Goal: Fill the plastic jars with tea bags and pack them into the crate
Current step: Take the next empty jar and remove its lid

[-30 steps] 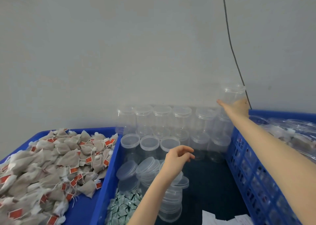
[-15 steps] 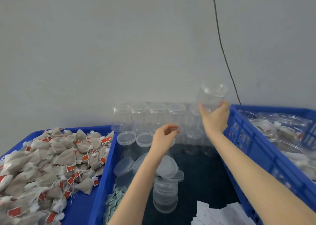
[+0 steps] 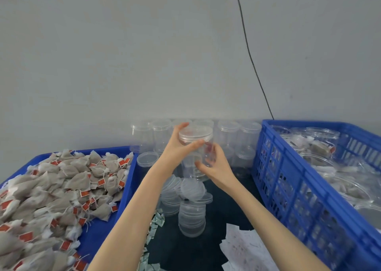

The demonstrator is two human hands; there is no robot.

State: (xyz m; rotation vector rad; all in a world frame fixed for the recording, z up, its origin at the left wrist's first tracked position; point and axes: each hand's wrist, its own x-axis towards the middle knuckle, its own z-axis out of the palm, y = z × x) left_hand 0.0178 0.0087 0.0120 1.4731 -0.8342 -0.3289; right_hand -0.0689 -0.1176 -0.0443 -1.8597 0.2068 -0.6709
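the jar (image 3: pixel 196 153) stands upright in the air between both hands. the left hand (image 3: pixel 177 147) has its grip curled round the lid (image 3: pixel 195 133). the right hand (image 3: pixel 216 165) wraps the lower body.

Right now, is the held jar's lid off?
No, the lid sits on the jar, gripped by the left hand.
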